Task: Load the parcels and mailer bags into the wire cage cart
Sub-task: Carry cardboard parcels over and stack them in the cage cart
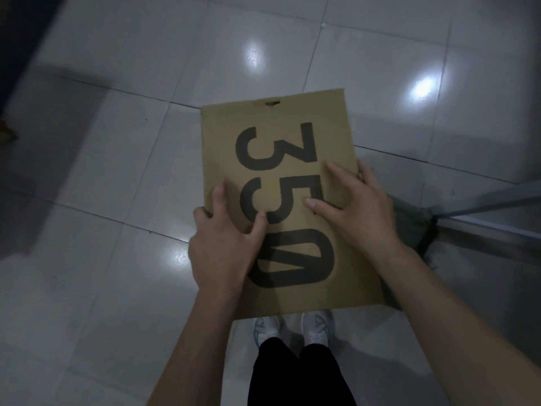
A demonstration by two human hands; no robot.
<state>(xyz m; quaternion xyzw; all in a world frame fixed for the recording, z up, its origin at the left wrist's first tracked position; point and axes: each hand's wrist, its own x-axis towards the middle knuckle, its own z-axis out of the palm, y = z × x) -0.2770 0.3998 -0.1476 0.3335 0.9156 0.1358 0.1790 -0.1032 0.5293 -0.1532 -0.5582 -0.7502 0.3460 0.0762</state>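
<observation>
We are holding cardboard parcel between left hand and right hand, each clasping side edge, probably steadying it for loading.

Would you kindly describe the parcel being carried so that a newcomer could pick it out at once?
Look at the glossy white tiled floor, then just above the person's white sneakers. There the left hand and right hand hold a flat brown cardboard box by its side edges; it alone bears a large black "350".
</observation>
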